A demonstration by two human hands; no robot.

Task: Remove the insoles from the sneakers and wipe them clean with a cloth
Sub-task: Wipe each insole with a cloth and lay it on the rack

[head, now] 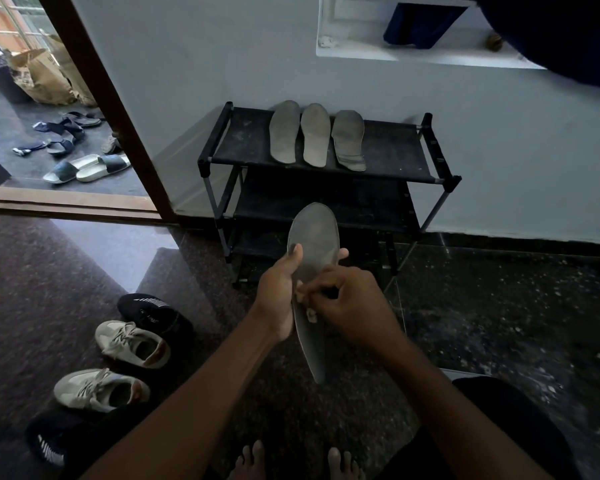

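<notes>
My left hand (pixel 280 289) grips a long grey insole (pixel 314 244) at its middle, thumb on the upper face, toe end pointing up toward the rack. My right hand (pixel 352 301) pinches a small pale cloth (pixel 310 312) against the insole's surface near its middle. Three more grey insoles (pixel 316 135) lie side by side on the top shelf of the black shoe rack (pixel 395 157). Two white sneakers (pixel 132 344) (pixel 101 389) stand on the floor at the left, between two black sneakers (pixel 153 311) (pixel 51 441).
The shoe rack stands against the pale wall straight ahead. An open doorway (pixel 94 109) at the left shows sandals (pixel 87 166) and paper bags outside. My bare feet (pixel 291 462) rest on the dark speckled floor at the bottom. A wall niche (pixel 413 29) is above.
</notes>
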